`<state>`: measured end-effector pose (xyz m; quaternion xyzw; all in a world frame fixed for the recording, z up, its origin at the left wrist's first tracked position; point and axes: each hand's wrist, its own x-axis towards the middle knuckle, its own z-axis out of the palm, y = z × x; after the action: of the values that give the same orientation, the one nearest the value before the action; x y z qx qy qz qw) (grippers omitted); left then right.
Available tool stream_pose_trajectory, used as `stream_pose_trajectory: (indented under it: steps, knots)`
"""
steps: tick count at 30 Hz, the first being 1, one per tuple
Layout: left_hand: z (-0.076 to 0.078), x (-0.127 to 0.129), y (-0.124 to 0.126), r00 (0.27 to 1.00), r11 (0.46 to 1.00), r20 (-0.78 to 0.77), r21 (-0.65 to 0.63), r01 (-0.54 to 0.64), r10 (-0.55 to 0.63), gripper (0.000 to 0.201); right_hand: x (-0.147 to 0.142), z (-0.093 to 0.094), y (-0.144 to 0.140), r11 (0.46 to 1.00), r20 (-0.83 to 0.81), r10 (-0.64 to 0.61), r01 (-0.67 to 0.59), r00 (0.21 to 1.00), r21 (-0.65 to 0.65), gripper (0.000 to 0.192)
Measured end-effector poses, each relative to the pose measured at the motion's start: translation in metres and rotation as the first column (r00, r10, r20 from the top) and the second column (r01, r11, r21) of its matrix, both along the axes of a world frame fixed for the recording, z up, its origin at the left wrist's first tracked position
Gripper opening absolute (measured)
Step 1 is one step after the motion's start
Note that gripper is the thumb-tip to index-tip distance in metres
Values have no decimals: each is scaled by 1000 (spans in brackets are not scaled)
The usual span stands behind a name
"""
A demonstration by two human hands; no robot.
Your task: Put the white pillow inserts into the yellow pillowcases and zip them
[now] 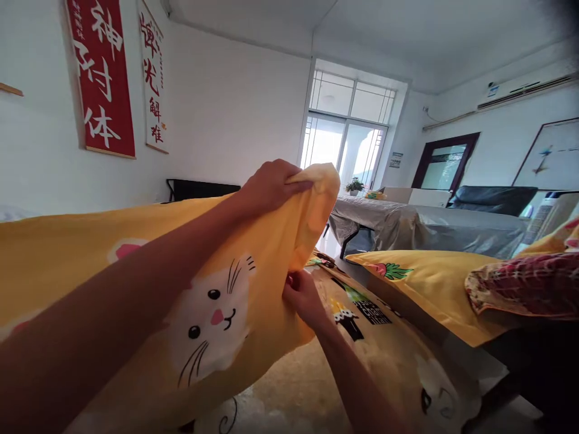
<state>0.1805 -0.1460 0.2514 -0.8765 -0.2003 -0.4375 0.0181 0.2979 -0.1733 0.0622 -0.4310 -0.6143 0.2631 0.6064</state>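
Observation:
A large yellow cat-print bed cover [271,301] stretches across the view from the left edge, with a white cat face on its near side. Its raised corner is pinched by my left hand [278,187], the arm crossing in front of the fabric. Lower down, my right hand [304,296] has its fingers closed at the cover's right-hand edge. Some of those fingertips are hidden by the cloth. Beneath both hands lies a beige printed cloth [298,380], with a dark lettered patch and cartoon figures.
To the right rests a yellow pillow [434,277] beside a red patterned cloth [529,286]. A table under a grey plastic sheet [465,232] stands beyond, with a potted plant [354,185] near the window. Behind the cover is a black chair back or frame [203,189].

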Motion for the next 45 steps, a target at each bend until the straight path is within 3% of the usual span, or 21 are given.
stream_pose_trajectory:
  steps: [3, 7, 10, 13, 17, 22, 25, 29, 33, 36, 37, 39, 41, 43, 45]
  knots:
    - [-6, 3, 4, 1000, 999, -30, -49, 8, -9, 35, 11, -7, 2, 987, -95, 106, -116, 990, -109, 9]
    - [-10, -3, 3, 998, 980, -61, -200, -21, 9, 42, 45, -21, 4, 955, -287, 222, -266, 932, -127, 6]
    - [-11, -9, 1, 993, 939, -68, -335, 73, -101, 41, 64, -24, 3, 925, -240, 298, -342, 924, -167, 11]
    - [-11, -5, -1, 974, 885, 0, -418, 204, -225, 38, 59, -19, 0, 946, -205, 284, -308, 937, -97, 20]
    - [-12, 7, -2, 968, 879, 27, -414, 238, -249, 39, 35, -10, -3, 978, -247, 176, -198, 953, -69, 27]
    - [-12, 0, -4, 968, 844, 26, -484, 230, -249, 40, 34, -7, -7, 945, -382, 267, -317, 885, -74, 45]
    - [-12, -9, -4, 976, 849, 21, -491, 198, -216, 43, 41, -9, -6, 945, -368, 257, -311, 894, -97, 47]
    - [-11, -15, -8, 975, 836, 11, -511, 197, -223, 40, 50, -3, -3, 974, -216, 158, -188, 964, -124, 50]
    - [-12, -6, -13, 971, 810, 19, -547, 211, -240, 34, 52, 26, -16, 988, -154, 106, -122, 982, -96, 40]
    - [-14, 8, -16, 956, 826, 2, -503, 256, -295, 33, 34, 51, -28, 990, -204, -106, 121, 973, 65, 36]
    - [-14, 12, -17, 944, 830, -11, -480, 284, -330, 32, 25, 57, -30, 960, -184, -220, 246, 958, 133, 35]
    - [-12, 11, -19, 934, 851, -28, -420, 313, -357, 30, 11, 62, -31, 842, -123, -451, 467, 884, 272, 37]
    - [-11, -4, -21, 956, 911, -70, -328, 249, -286, 32, 6, 61, -28, 740, -96, -582, 574, 808, 351, 41]
    - [-15, -33, -23, 976, 964, -174, -251, 87, -133, 47, 9, 57, -23, 719, -95, -608, 598, 788, 354, 41]
    - [-29, -75, -24, 950, 965, -310, -236, -112, 35, 58, 17, 54, -20, 742, -96, -584, 578, 806, 340, 38]
